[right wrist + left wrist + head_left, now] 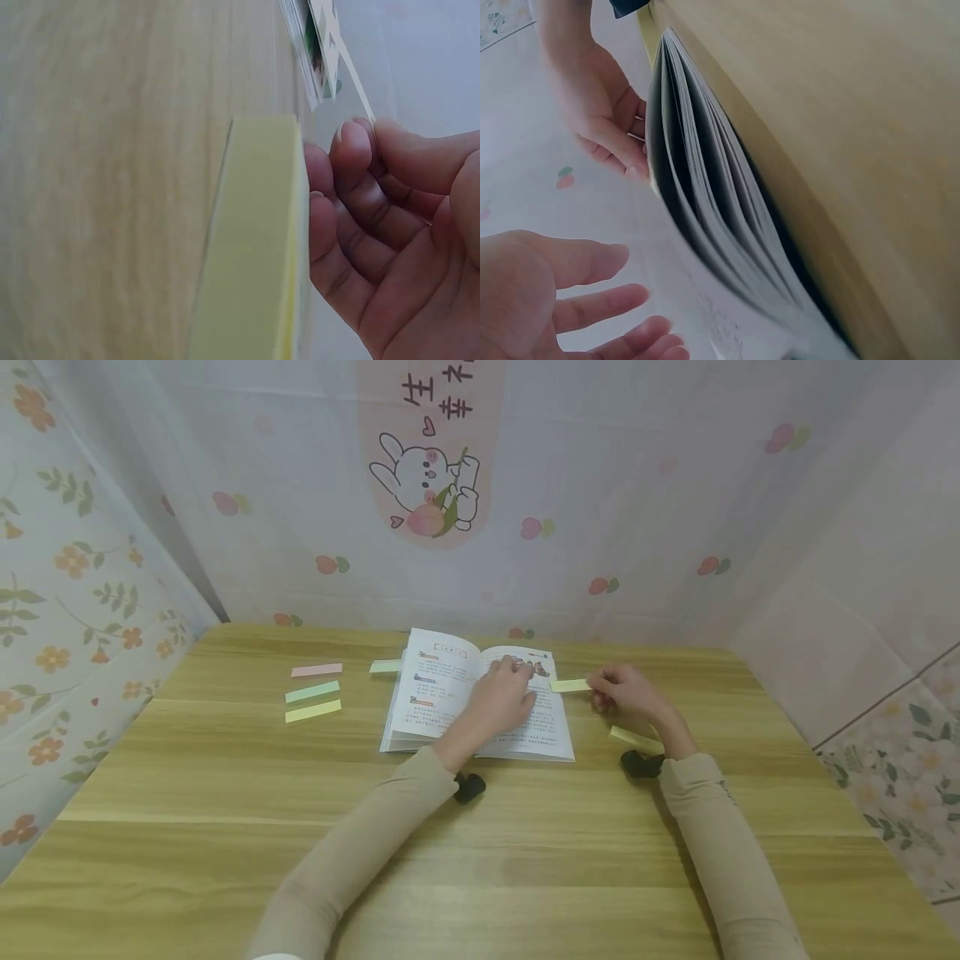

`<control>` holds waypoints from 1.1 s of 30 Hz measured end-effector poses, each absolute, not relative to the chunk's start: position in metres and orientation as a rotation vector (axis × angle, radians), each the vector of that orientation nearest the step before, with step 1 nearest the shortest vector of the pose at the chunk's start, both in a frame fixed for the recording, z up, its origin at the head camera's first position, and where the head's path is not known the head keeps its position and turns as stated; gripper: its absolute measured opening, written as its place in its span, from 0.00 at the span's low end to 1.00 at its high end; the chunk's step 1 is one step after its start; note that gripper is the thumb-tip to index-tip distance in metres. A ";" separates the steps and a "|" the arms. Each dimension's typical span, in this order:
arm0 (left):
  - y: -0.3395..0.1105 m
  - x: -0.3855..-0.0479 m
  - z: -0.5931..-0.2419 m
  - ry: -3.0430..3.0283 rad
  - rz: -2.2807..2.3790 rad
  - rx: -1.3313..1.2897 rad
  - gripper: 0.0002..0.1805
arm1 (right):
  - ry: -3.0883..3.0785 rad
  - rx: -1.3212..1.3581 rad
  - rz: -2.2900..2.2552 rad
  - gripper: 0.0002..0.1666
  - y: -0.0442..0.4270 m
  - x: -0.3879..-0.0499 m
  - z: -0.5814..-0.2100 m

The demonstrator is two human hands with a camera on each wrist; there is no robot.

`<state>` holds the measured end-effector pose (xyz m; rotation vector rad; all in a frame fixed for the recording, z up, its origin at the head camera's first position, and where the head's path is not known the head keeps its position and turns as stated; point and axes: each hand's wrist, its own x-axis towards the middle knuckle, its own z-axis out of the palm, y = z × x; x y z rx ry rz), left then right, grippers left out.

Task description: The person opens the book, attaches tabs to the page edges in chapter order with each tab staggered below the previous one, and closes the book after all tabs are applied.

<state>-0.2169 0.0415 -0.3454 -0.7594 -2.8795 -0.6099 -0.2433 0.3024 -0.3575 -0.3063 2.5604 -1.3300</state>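
An open book (442,693) with printed text and a small picture lies on the table. My left hand (504,695) rests on its right page, fingers spread and loosely bent in the left wrist view. Beyond the book's right edge, my right hand (624,693) pinches a yellow sticky strip (570,686) between thumb and forefinger. The strip's far end meets the edge of the right page; whether it is stuck there I cannot tell. Close below the right hand lies a yellow sticky note pad (247,240). A pale green strip (385,667) sticks out past the book's left edge.
Left of the book, a pink strip (317,670), a green strip (312,692) and a yellow strip (312,711) lie in a column on the wooden table (525,877). A patterned curtain (600,510) hangs behind the table's far edge.
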 end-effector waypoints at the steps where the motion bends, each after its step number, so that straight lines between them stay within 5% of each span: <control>1: 0.043 -0.217 -0.346 -2.881 -0.607 -0.760 0.23 | 2.559 -0.306 -1.330 0.17 0.303 -0.243 -0.358; 33: 0.067 -0.224 -0.352 -2.937 -0.515 -0.762 0.19 | 2.491 -0.302 -1.291 0.17 0.304 -0.246 -0.357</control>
